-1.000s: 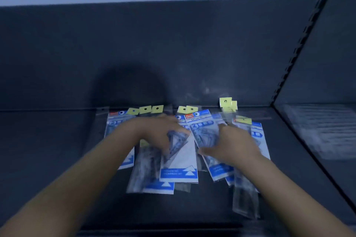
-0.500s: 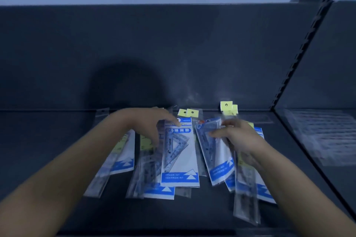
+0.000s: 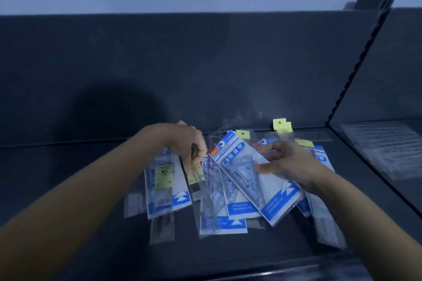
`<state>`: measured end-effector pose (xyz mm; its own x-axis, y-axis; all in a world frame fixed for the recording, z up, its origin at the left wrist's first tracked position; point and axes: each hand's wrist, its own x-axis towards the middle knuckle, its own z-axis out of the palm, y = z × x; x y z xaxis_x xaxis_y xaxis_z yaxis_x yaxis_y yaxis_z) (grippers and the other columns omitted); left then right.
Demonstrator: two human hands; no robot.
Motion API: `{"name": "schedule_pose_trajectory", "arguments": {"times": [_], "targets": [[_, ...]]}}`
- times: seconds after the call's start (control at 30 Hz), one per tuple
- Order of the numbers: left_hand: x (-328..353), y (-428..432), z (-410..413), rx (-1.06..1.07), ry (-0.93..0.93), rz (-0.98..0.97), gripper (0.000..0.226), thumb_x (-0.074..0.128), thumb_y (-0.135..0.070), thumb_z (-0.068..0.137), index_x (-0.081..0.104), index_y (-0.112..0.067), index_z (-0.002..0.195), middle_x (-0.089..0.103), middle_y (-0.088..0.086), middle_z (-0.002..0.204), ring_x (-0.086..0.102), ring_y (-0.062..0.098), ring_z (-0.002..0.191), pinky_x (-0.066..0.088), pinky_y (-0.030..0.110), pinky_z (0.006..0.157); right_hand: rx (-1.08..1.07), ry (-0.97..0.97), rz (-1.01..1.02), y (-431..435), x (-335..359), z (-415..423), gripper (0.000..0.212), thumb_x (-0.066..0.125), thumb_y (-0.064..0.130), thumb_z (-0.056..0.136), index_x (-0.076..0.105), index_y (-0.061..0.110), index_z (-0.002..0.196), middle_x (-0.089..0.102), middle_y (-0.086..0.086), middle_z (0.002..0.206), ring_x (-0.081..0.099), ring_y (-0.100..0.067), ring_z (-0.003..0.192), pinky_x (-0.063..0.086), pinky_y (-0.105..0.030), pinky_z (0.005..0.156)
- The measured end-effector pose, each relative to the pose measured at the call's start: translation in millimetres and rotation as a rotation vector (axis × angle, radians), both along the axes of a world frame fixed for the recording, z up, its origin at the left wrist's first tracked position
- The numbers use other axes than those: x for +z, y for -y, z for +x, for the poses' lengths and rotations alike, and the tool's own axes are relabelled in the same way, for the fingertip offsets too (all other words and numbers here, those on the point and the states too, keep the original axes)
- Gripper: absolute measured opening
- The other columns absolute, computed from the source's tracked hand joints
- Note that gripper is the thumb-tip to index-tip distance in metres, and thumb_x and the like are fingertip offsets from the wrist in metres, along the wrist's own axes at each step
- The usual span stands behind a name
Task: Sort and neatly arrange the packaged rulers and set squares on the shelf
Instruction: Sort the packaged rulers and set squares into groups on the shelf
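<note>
My right grip (image 3: 292,162) pinches a white-and-blue plastic set-square pack (image 3: 249,175), tilted over the heap (image 3: 223,223) at frame centre. My left grip (image 3: 188,143) curls round a narrow clear ruler pack (image 3: 196,175). Heap lies on the dark shelf (image 3: 68,189). Risk: slick film slips; overlapping packs drag toward the front edge.

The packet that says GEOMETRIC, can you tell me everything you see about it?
The packet is a flat, clear plastic sleeve with a white card inside. Its top has a blue band reading GEOMETRIC, a red logo corner and a round hole; its bottom has a blue band with white triangles. A see-through set square shows inside. It is tilted, top toward the upper left, over the other packets. The right hand pinches its right edge, thumb on the front.
</note>
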<state>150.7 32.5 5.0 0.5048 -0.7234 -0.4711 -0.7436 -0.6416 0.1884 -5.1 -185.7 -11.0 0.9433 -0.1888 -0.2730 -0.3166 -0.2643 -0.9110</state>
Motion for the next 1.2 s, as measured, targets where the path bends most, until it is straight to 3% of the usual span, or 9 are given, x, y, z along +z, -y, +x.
{"name": "schedule_pose_trajectory", "arguments": {"times": [0.1, 0.2, 0.3, 0.4, 0.5, 0.63, 0.77, 0.87, 1.2], "targets": [[8, -8, 6, 0.012, -0.113, -0.109, 0.015, 0.085, -0.029, 0.067, 0.072, -0.025, 0.073, 0.065, -0.018, 0.064, 0.054, -0.007, 0.061, 0.036, 0.014, 0.067, 0.050, -0.039, -0.199, -3, 2, -1, 0.025, 0.076, -0.005, 0.072, 0.068, -0.002, 0.096, 0.074, -0.011, 0.084, 0.068, -0.020, 0.071, 0.055, -0.031, 0.070], [19, -14, 14, -0.001, -0.158, -0.366, 0.006, 0.078, -0.024, 0.080, 0.073, -0.020, 0.077, 0.062, -0.014, 0.060, 0.050, -0.004, 0.055, 0.036, 0.013, 0.057, 0.062, -0.034, -0.319, -8, 5, -4, 0.018, 0.073, -0.002, 0.075, 0.071, 0.008, 0.090, 0.072, -0.005, 0.079, 0.064, -0.009, 0.065, 0.050, -0.019, 0.061], [27, -9, 18, 0.022, -0.179, -0.628, 0.013, 0.065, -0.025, 0.090, 0.070, -0.014, 0.086, 0.068, -0.002, 0.073, 0.056, 0.002, 0.064, 0.043, 0.019, 0.065, 0.043, -0.028, -0.397, -7, 9, -11, 0.019, 0.071, -0.001, 0.076, 0.068, 0.015, 0.086, 0.068, -0.011, 0.083, 0.058, -0.017, 0.074, 0.045, -0.029, 0.069], [31, 13, 11, 0.059, -0.235, -0.737, 0.020, 0.054, -0.025, 0.097, 0.059, -0.007, 0.089, 0.069, 0.009, 0.077, 0.061, 0.017, 0.053, 0.048, 0.024, 0.055, 0.042, 0.015, -0.512, -1, 17, -26, 0.014, 0.070, 0.002, 0.078, 0.069, 0.014, 0.085, 0.070, -0.014, 0.085, 0.058, -0.015, 0.074, 0.046, -0.030, 0.071], [31, 47, -4, 0.127, -0.313, -0.729, 0.017, 0.048, -0.016, 0.099, 0.056, -0.009, 0.085, 0.063, 0.009, 0.071, 0.053, 0.021, 0.044, 0.042, 0.025, 0.045, 0.036, 0.074, -0.640, 10, 30, -48, 0.012, 0.068, 0.009, 0.080, 0.066, 0.021, 0.081, 0.066, 0.007, 0.075, 0.053, 0.006, 0.061, 0.042, -0.015, 0.063], [31, 99, -29, 0.113, -0.324, -0.698, 0.012, 0.047, -0.001, 0.088, 0.059, -0.001, 0.088, 0.055, 0.006, 0.074, 0.050, 0.013, 0.058, 0.042, 0.027, 0.057, -0.055, 0.149, -0.703, 36, 41, -81, 0.009, 0.064, 0.016, 0.084, 0.064, 0.023, 0.079, 0.064, 0.007, 0.070, 0.056, -0.001, 0.063, 0.044, -0.025, 0.064], [36, 159, -64, 0.072, -0.481, -0.784, 0.017, 0.054, 0.005, 0.089, 0.065, -0.004, 0.097, 0.069, 0.008, 0.083, 0.063, 0.014, 0.072, 0.051, 0.022, 0.064, -0.112, 0.214, -0.677, 83, 44, -124, 0.008, 0.064, 0.011, 0.084, 0.067, 0.018, 0.081, 0.066, 0.006, 0.075, 0.061, -0.010, 0.073, 0.048, -0.033, 0.071], [37, 212, -95, 0.062, -0.476, -0.847, 0.018, 0.063, 0.003, 0.087, 0.069, -0.007, 0.100, 0.072, 0.004, 0.082, 0.066, 0.007, 0.069, 0.053, 0.016, 0.063, -0.118, 0.228, -0.694, 131, 40, -159, 0.008, 0.065, 0.008, 0.083, 0.068, 0.016, 0.081, 0.064, 0.006, 0.073, 0.057, -0.008, 0.070, 0.047, -0.035, 0.072], [25, 399, -213, 0.138, -0.338, -0.993, 0.019, 0.084, -0.012, 0.069, 0.077, -0.009, 0.087, 0.075, 0.008, 0.080, 0.069, 0.017, 0.077, 0.055, 0.031, 0.078, -0.146, 0.223, -0.660, 319, 42, -270, 0.014, 0.061, 0.011, 0.089, 0.069, 0.020, 0.083, 0.070, 0.006, 0.084, 0.064, -0.010, 0.082, 0.050, -0.034, 0.077]]}}
